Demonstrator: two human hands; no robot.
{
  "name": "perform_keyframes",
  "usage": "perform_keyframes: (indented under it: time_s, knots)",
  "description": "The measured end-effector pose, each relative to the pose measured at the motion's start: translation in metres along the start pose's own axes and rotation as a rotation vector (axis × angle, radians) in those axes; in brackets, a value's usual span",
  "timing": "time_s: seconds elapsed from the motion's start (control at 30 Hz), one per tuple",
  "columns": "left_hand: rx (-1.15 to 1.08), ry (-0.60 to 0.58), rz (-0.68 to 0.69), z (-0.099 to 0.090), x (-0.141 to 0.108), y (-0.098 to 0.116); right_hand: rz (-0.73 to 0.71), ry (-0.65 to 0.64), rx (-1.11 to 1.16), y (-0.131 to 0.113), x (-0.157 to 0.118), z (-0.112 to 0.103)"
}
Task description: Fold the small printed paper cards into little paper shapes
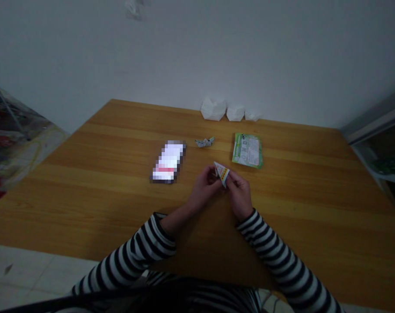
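Observation:
Between my hands, above the wooden table [298, 182], is a small folded paper piece [222, 173], triangular, white with red print and a yellow band. My left hand [204, 188] pinches it from the left side, fingers curled. My right hand [240, 193] grips its right edge between thumb and fingers. Beyond my hands lies a small folded paper shape [204, 142] with a printed pattern. A green and white printed packet or stack of sheets [248, 151] rests to the right of that shape.
A phone with a lit, blurred screen [169, 161] lies left of my hands. Three white crumpled or folded papers [213, 109] stand along the table's back edge, against the wall [197, 52]. Clutter shows at the far left, beyond the table.

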State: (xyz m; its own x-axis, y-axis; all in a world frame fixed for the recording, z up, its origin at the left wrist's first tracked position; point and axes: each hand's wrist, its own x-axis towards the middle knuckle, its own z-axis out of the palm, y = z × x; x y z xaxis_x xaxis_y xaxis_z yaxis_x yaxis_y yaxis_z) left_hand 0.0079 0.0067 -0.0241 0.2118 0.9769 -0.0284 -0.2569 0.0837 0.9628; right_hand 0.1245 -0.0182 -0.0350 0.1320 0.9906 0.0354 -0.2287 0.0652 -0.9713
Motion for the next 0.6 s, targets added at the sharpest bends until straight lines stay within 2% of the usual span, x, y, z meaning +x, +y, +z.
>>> perform_keyframes:
  time_s: [0.1, 0.17, 0.27, 0.33, 0.4, 0.47, 0.53, 0.6]
  knots:
    - [0.122, 0.063, 0.070, -0.006, 0.003, 0.001, -0.083, -0.052, -0.179, -0.003, -0.001, -0.002]
    - [0.329, 0.090, 0.130, -0.013, 0.005, 0.005, -0.179, -0.026, -0.349, -0.008, -0.003, -0.001]
    - [0.679, 0.046, 0.211, -0.020, 0.004, 0.011, -0.388, 0.035, -0.645, -0.014, -0.006, 0.000]
    - [0.819, -0.005, 0.243, -0.021, 0.002, 0.013, -0.461, -0.007, -0.764, -0.016, -0.008, 0.000]
    - [0.866, -0.031, 0.257, -0.019, -0.001, 0.015, -0.451, -0.040, -0.792, -0.014, -0.009, -0.002]
    - [0.888, -0.038, 0.251, -0.018, -0.001, 0.019, -0.400, -0.006, -0.748, -0.012, -0.008, -0.004]
    - [0.888, -0.061, 0.229, -0.018, 0.001, 0.025, -0.344, 0.039, -0.648, -0.013, -0.006, -0.008]
    - [0.783, -0.143, 0.167, -0.021, 0.004, 0.031, -0.279, 0.053, -0.499, -0.016, -0.002, -0.013]
